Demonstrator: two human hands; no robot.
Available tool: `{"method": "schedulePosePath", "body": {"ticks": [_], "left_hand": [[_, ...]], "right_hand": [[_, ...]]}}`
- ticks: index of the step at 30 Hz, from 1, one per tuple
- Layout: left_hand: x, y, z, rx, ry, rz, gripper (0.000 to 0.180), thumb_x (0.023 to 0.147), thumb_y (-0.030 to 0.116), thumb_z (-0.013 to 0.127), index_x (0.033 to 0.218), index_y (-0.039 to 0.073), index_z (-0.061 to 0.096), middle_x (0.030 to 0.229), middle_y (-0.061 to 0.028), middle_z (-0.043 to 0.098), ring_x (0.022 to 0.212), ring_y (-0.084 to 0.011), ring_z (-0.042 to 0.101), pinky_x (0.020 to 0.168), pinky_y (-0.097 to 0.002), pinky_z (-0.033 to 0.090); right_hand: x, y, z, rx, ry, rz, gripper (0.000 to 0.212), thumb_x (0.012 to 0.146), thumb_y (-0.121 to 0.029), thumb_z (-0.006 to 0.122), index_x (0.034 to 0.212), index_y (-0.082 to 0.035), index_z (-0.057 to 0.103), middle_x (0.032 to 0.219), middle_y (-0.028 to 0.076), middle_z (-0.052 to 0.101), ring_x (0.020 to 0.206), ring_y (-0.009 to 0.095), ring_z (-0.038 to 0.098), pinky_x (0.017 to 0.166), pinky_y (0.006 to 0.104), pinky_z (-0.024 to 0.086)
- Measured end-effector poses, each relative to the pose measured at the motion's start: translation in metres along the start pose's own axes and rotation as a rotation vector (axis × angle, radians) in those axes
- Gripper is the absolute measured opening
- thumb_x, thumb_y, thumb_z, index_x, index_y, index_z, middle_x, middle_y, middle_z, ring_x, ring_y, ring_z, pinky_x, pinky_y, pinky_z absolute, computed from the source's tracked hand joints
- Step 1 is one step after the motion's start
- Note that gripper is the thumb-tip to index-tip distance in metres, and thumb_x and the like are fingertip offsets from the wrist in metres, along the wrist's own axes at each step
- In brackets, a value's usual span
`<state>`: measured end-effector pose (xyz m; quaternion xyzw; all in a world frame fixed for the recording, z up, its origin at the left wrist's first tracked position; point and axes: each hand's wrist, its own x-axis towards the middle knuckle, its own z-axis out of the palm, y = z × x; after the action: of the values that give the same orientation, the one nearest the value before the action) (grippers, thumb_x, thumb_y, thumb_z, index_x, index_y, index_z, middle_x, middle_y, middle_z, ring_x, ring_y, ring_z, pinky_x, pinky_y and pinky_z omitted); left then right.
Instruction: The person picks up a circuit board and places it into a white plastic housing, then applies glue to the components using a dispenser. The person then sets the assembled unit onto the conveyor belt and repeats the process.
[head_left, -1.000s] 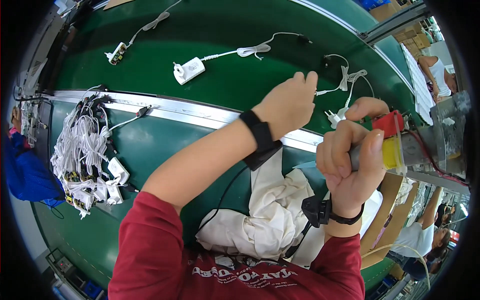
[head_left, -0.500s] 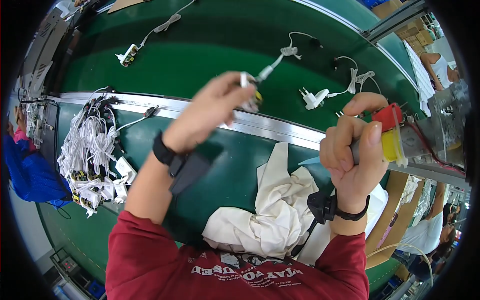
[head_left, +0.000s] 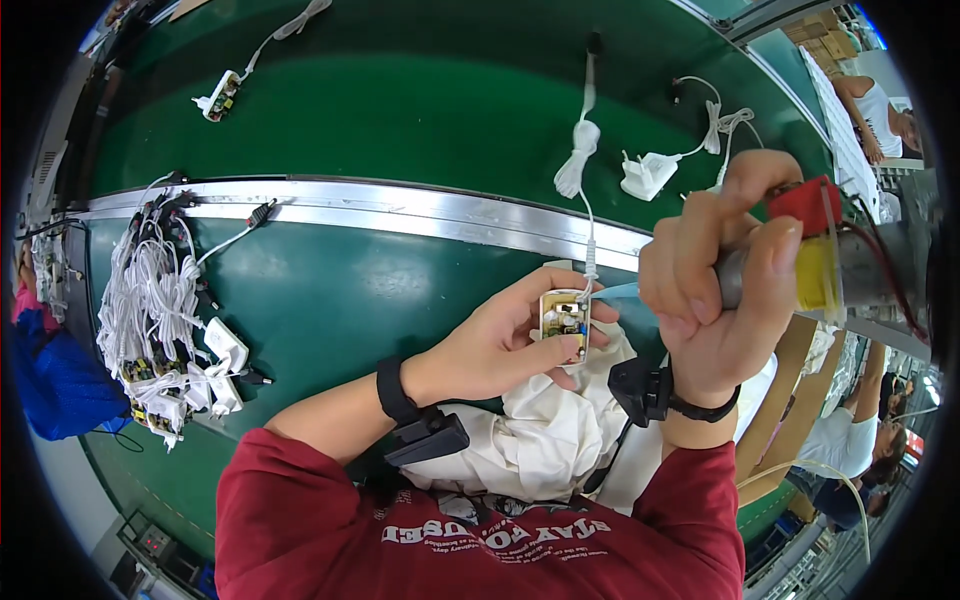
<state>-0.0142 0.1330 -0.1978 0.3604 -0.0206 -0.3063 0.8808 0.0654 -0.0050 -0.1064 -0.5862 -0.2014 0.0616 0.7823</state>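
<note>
My left hand (head_left: 500,335) grips a white power adapter (head_left: 564,325) with its case open and its circuit board facing up. From the adapter's top a white cable (head_left: 590,225) runs away across the metal rail to a bundled coil. My right hand (head_left: 715,270) is wrapped round a grey tube-shaped tool (head_left: 880,270) with a red block and a yellow band. A light-blue tapered nozzle (head_left: 618,291) sticks out left of that fist, its tip at the adapter's upper right corner; whether they touch I cannot tell.
Beyond the metal rail (head_left: 400,212) lie another open adapter (head_left: 217,97) and a white plug adapter (head_left: 650,176), both corded. A heap of corded adapters (head_left: 160,300) sits at left. Crumpled white cloth (head_left: 560,430) lies before me. A cardboard box (head_left: 790,420) stands at right; people sit nearby.
My left hand has brought the adapter from over the rail back toward me, beside the nozzle, its cable trailing. My right hand stays on the tool. The adapters beyond the rail have shifted slightly.
</note>
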Motion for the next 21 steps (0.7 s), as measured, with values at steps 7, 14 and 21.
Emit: {"method": "schedulePosePath", "body": {"ticks": [7, 14, 21], "left_hand": [[-0.0012, -0.0011, -0.0024, -0.021, -0.009, -0.017, 0.041, 0.092, 0.003, 0.05, 0.13, 0.006, 0.034, 0.127, -0.0111, 0.05, 0.115, -0.0186, 0.053, 0.079, -0.0315, 0.057], [0.0019, 0.0021, -0.0054, -0.014, 0.017, -0.041, 0.04, 0.093, 0.003, 0.048, 0.131, 0.006, 0.035, 0.127, -0.0118, 0.049, 0.114, -0.0189, 0.054, 0.079, -0.0323, 0.057], [0.0026, 0.004, -0.0086, -0.057, 0.088, -0.047, 0.038, 0.095, 0.006, 0.042, 0.132, 0.008, 0.036, 0.127, -0.0125, 0.05, 0.116, -0.0213, 0.054, 0.08, -0.0347, 0.057]], "right_hand": [[-0.0003, 0.0019, -0.0042, 0.07, -0.129, 0.01, 0.035, 0.099, -0.043, 0.035, 0.101, -0.008, 0.037, 0.052, -0.002, 0.034, 0.038, 0.005, 0.027, 0.036, 0.021, 0.023], [0.0006, -0.0009, -0.007, 0.156, -0.131, 0.008, 0.036, 0.099, -0.043, 0.033, 0.102, -0.007, 0.037, 0.052, -0.002, 0.036, 0.038, 0.006, 0.029, 0.037, 0.0211, 0.025], [-0.0034, -0.0074, -0.0043, 0.173, -0.117, 0.013, 0.037, 0.1, -0.043, 0.032, 0.104, -0.007, 0.036, 0.053, -0.002, 0.037, 0.038, 0.006, 0.029, 0.038, 0.0215, 0.026]]}}
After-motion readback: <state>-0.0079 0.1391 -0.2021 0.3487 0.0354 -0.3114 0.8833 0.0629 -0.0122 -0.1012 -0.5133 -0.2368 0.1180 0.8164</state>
